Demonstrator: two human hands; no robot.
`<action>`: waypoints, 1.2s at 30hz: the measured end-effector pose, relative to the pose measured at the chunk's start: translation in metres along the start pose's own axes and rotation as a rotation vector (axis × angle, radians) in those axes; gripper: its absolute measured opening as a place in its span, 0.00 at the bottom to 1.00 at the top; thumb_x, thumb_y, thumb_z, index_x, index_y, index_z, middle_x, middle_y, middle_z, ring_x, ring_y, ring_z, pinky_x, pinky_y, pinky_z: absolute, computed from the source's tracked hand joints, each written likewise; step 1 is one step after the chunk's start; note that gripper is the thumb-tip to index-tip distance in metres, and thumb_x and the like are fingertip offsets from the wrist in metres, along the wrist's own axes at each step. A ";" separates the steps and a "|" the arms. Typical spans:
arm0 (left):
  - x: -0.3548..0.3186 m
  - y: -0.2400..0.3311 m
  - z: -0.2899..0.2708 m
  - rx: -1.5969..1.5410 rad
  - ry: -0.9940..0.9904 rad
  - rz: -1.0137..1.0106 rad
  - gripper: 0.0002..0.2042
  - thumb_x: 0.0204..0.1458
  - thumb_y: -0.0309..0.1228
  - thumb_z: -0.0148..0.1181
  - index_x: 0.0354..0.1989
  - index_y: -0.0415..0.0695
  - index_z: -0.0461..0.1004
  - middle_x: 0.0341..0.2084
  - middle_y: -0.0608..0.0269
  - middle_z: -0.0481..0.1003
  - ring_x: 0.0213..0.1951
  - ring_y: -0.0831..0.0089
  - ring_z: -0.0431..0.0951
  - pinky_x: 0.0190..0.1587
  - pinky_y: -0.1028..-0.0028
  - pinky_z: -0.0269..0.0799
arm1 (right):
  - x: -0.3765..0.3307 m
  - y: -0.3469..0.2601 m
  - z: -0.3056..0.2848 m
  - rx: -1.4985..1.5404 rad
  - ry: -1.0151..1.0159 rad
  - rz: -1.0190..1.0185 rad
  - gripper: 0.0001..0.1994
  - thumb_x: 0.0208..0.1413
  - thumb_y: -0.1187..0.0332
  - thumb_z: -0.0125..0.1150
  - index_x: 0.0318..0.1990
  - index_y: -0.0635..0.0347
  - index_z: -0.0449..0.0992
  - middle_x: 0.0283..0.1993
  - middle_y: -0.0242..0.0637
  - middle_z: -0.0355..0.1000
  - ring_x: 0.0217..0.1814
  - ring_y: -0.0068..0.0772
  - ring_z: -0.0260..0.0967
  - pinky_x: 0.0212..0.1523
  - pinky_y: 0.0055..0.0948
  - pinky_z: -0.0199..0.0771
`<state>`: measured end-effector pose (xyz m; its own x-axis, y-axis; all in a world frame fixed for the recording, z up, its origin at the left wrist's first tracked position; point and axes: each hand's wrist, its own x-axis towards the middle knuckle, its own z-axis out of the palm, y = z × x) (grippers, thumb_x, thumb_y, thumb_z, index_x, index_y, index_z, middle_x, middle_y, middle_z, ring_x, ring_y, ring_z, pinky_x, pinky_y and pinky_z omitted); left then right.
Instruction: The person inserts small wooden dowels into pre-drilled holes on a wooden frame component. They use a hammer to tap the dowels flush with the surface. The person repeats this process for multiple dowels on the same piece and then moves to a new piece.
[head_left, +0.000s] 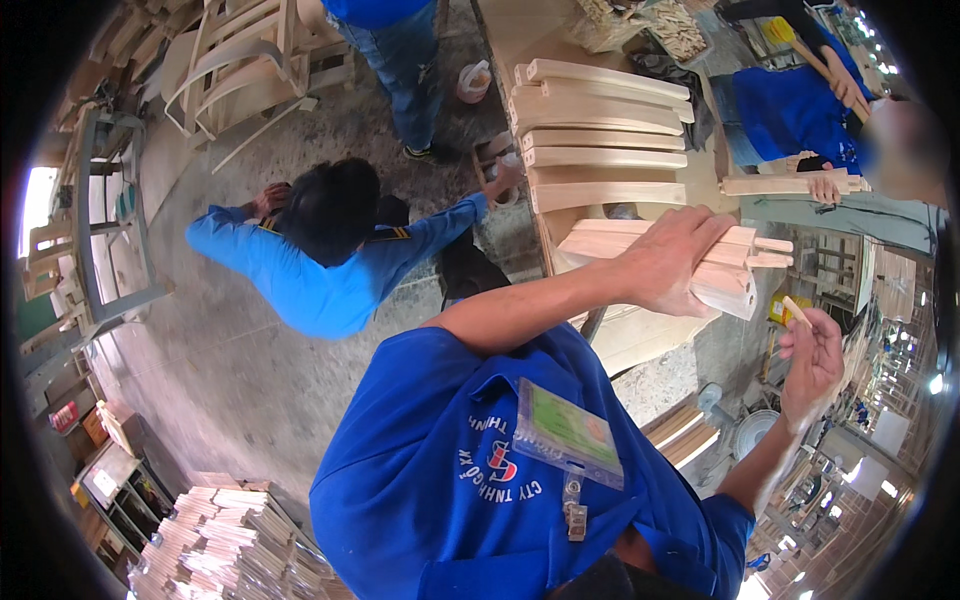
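Observation:
My left hand (675, 262) is closed over a bundle of pale wooden slats (620, 238) at the table's near end, fingers across the top and thumb on the near side. Short wooden pegs (772, 245) stick out of the slats' right ends. To the right of the bundle and apart from it, my right hand (815, 362) pinches a small wooden peg (796, 310) between thumb and fingers. Beyond the bundle, several curved wooden slats (605, 150) lie side by side on the table, with holes visible at their left ends.
A crouching person in light blue (335, 255) reaches toward the table (520, 35) from the left. Across it, another person in blue (790, 115) holds wooden pieces. A tray of pegs (678, 28) sits at the far end. Stacked wood (215, 545) stands lower left.

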<state>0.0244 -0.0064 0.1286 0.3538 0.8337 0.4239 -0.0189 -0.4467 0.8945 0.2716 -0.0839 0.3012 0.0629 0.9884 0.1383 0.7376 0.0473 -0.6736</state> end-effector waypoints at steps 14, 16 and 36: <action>-0.001 -0.007 0.002 0.070 -0.018 -0.020 0.55 0.31 0.34 0.82 0.74 0.41 0.58 0.58 0.46 0.70 0.59 0.46 0.73 0.64 0.54 0.69 | 0.030 -0.060 0.023 -0.275 -0.175 -0.435 0.09 0.61 0.76 0.69 0.48 0.62 0.81 0.38 0.41 0.79 0.33 0.39 0.78 0.34 0.32 0.76; 0.000 -0.009 0.001 0.112 -0.032 0.019 0.55 0.33 0.37 0.82 0.74 0.43 0.56 0.57 0.43 0.68 0.58 0.43 0.71 0.62 0.52 0.70 | 0.032 -0.059 0.028 -0.285 -0.187 -0.437 0.09 0.61 0.76 0.69 0.48 0.61 0.81 0.38 0.42 0.79 0.33 0.42 0.78 0.34 0.34 0.77; -0.002 0.000 0.005 0.030 0.001 0.053 0.53 0.33 0.35 0.80 0.72 0.41 0.57 0.55 0.41 0.67 0.59 0.40 0.68 0.64 0.49 0.66 | 0.042 -0.063 0.036 -0.548 -0.346 -0.392 0.07 0.64 0.75 0.65 0.47 0.66 0.77 0.37 0.49 0.79 0.36 0.53 0.79 0.36 0.41 0.77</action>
<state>0.0283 -0.0098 0.1275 0.3521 0.8089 0.4708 -0.0094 -0.4999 0.8660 0.2033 -0.0403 0.3229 -0.4205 0.9073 -0.0029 0.8969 0.4152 -0.1525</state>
